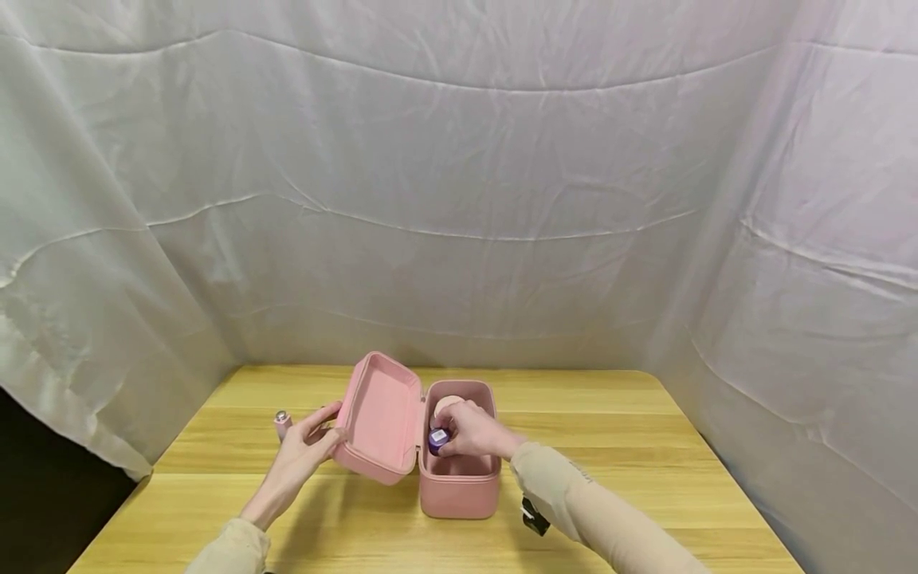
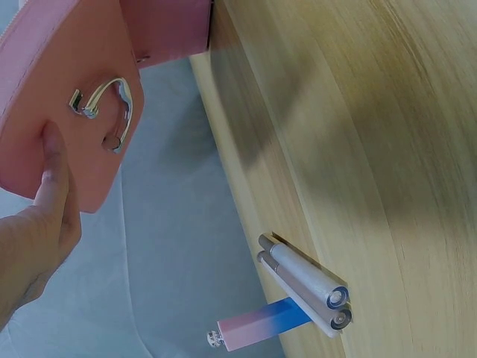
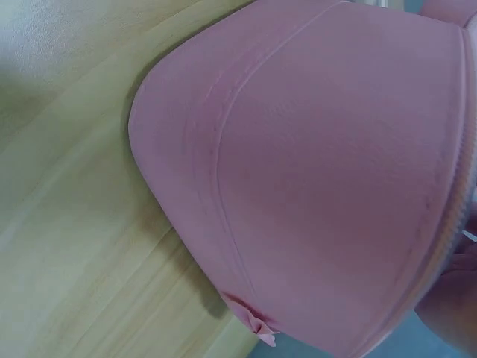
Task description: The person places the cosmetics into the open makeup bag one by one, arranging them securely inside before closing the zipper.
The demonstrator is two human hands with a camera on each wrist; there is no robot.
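Observation:
A pink zippered case (image 1: 459, 498) stands on the wooden table with its lid (image 1: 383, 414) swung out to the left. My left hand (image 1: 304, 448) holds the lid's left edge, thumb at the rim and the other fingers behind it. In the left wrist view, a finger presses the lid's outer face near a metal-ended handle (image 2: 128, 101). Inside the case, my right hand (image 1: 476, 430) pinches a small purple container (image 1: 438, 441) with a whitish patch on top. A round pale item (image 1: 446, 403) is partly hidden behind that hand. The case wall hides most of the right hand in its wrist view.
Left of the lid, two silvery-white tubes (image 2: 309, 280) lie side by side on the table. A pink-and-blue stick-shaped item (image 2: 261, 322) with a shiny end is beside them. Pale curtains (image 1: 459, 199) surround the wooden table (image 1: 610, 446) at the back and sides.

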